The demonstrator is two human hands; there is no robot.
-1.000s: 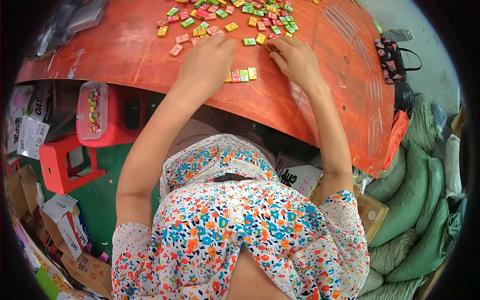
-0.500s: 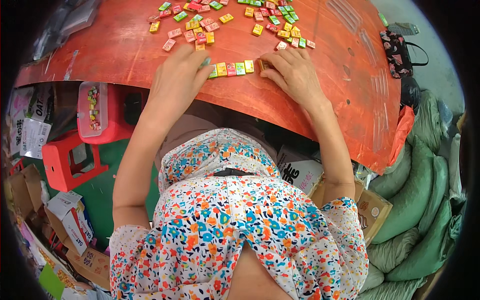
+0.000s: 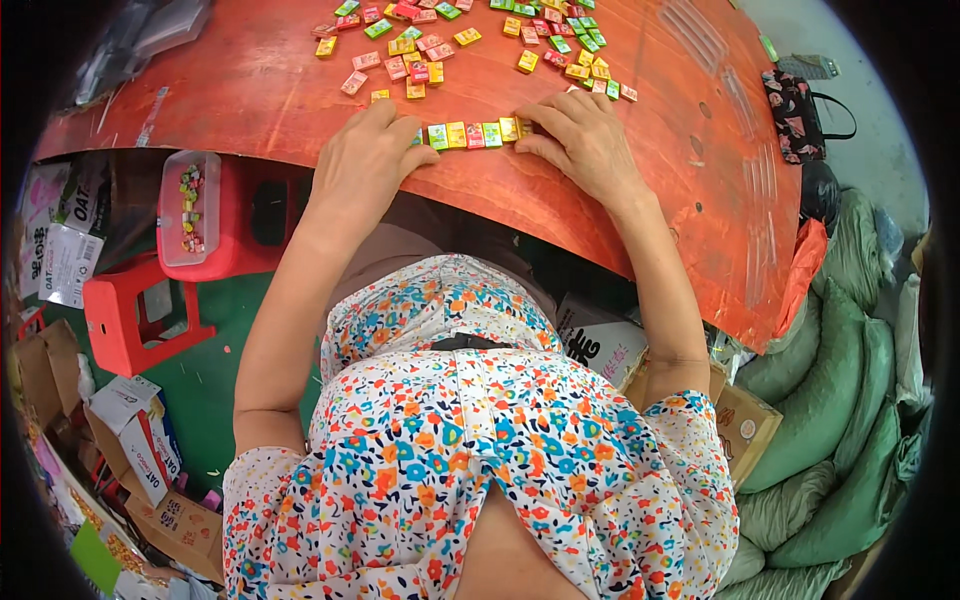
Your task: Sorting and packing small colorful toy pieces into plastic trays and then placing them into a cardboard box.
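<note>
A short row of small candy-sized boxes [image 3: 474, 135] in green, yellow and red lies side by side near the table's front edge. At the row's left end, my left hand [image 3: 368, 150] is closed, its fingertips on a small green box [image 3: 418, 137] that is partly hidden. My right hand [image 3: 585, 138] pinches the right end, thumb and fingers on a small yellow box [image 3: 523, 127] touching its neighbour. Beyond my hands, several more loose boxes [image 3: 420, 72] lie scattered in two groups, some stacked on others.
Clear plastic strips [image 3: 695, 38] lie on the red table [image 3: 680, 150] at the right. Left of my legs, a clear tub [image 3: 188, 245] with small boxes stands on a red stool [image 3: 240, 240]. Green sacks [image 3: 825, 370] and a patterned bag [image 3: 793, 115] are at the right.
My right hand has brought its yellow box in against the row's right end. My left hand has closed in on the left end with its small box. The view has shifted slightly.
</note>
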